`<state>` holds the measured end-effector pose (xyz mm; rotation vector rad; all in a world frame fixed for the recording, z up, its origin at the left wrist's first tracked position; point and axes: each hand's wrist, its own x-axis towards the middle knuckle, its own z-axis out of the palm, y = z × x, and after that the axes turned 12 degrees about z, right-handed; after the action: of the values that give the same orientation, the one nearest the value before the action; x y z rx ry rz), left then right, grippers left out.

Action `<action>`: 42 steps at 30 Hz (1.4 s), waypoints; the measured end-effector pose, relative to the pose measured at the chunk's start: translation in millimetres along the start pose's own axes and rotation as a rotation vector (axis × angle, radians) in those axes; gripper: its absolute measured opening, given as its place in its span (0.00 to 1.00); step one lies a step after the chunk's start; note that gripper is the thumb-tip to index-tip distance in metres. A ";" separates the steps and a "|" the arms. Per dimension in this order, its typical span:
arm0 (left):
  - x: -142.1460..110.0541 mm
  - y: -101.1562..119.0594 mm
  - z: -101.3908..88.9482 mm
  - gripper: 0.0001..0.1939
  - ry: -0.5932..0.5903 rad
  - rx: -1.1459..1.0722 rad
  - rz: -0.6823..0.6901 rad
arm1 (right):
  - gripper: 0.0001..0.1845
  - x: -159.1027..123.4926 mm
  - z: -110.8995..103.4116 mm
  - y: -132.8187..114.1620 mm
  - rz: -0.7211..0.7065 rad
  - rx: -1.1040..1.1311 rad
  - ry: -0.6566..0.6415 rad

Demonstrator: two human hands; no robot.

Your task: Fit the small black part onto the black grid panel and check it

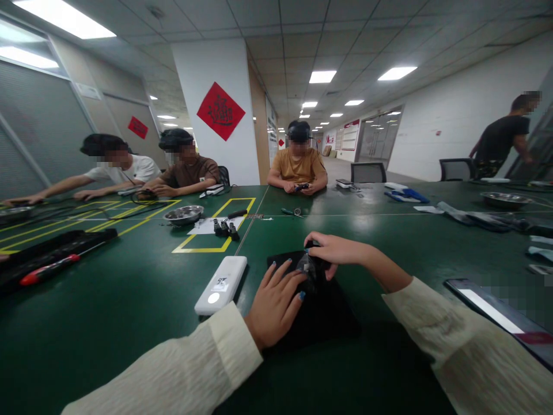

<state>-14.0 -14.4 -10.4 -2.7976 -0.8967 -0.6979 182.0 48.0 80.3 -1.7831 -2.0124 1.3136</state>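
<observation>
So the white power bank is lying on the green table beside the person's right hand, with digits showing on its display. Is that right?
Not quite: the head view shows the white power bank beside the left hand, not the right hand. It does lie on the green table, with digits showing on its display.

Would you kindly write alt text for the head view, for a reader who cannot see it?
A person's left hand and right hand touch a small dark item over a black sheet on a green table. A white device lies beside the left hand, and three people sit farther off.
</observation>
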 end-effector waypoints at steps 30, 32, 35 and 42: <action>3.0 2.4 -3.5 0.24 -0.055 0.108 -0.079 | 0.13 -6.8 2.2 -6.8 -0.042 -0.294 0.134; 2.0 0.6 -2.8 0.24 -0.038 0.118 -0.092 | 0.13 -6.1 2.2 -6.1 -0.051 -0.287 0.126; -0.1 -3.9 0.6 0.22 -0.025 0.110 -0.102 | 0.13 -2.9 4.1 -3.6 -0.072 -0.254 0.103; 3.0 -5.9 -2.3 0.14 0.097 -0.002 -0.143 | 0.19 6.4 21.5 -3.8 -0.022 -0.218 0.038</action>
<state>-16.1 -8.5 -7.1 -2.6945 -1.0858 -0.8472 164.2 43.1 67.2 -1.8514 -2.2225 1.0812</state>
